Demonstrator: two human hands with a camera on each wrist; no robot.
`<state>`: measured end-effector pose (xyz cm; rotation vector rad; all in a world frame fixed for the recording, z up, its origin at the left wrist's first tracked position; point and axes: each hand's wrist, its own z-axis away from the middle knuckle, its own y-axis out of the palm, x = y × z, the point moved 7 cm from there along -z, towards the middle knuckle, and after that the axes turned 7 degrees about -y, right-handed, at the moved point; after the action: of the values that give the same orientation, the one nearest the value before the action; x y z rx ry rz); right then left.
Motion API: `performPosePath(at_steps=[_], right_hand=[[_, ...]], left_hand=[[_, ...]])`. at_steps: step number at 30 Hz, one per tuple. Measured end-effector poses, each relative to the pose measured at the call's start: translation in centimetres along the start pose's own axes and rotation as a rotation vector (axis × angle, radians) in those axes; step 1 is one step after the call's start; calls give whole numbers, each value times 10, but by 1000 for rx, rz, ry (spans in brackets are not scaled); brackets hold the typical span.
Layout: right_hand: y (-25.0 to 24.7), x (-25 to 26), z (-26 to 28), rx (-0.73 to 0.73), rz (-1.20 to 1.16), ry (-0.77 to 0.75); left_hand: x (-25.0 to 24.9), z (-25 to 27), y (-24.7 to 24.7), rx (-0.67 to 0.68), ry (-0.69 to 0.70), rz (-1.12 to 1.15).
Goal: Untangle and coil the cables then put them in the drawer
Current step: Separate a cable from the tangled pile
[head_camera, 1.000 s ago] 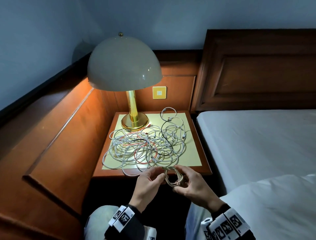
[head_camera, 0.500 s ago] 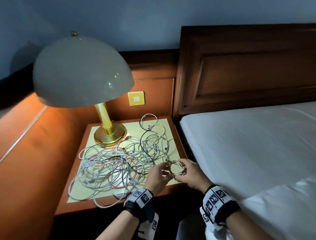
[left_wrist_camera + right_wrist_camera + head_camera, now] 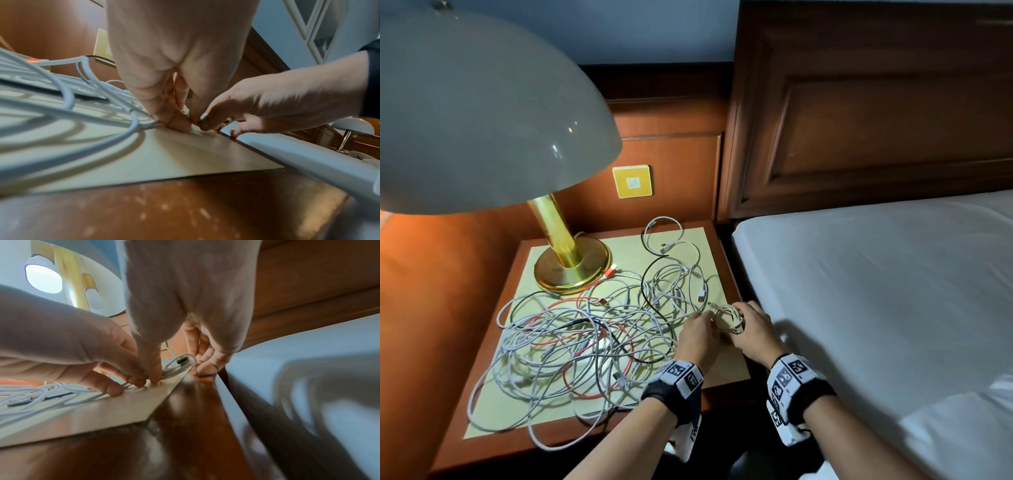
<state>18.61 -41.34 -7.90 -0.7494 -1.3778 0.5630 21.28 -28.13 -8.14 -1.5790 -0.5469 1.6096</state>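
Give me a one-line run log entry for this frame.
phase: setting coil down | left hand: pinches coiled white cable | right hand: grips same coil | tangled cables: on nightstand | drawer: unseen

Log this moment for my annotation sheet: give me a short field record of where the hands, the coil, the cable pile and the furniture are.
surface: nightstand with a pale mat, beside the bed
coil: small white coil at the mat's right edge, down on it
left hand: pinches the coil's left side
right hand: grips the coil's right side
pile: tangled white, red and black cables left of the hands
lamp: lit, brass base at the back left
drawer: not in view
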Motion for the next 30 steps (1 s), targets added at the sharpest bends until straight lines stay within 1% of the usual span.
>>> performPosePath(at_steps=[10, 17, 20, 23, 30], right_hand=[[8, -1, -2, 11, 53, -3], [3, 4, 9, 24, 20, 30], [-1, 15, 24, -30, 13, -22], [1, 33, 40, -47, -9, -82], [34, 84, 77, 33, -41, -214]], left_hand=[[2, 1, -2, -16, -17, 22], [11, 31, -19, -6, 72, 86], [28, 52, -37, -41, 81, 102], [46, 77, -57, -73, 74, 126], [85, 127, -101, -147, 25, 129]])
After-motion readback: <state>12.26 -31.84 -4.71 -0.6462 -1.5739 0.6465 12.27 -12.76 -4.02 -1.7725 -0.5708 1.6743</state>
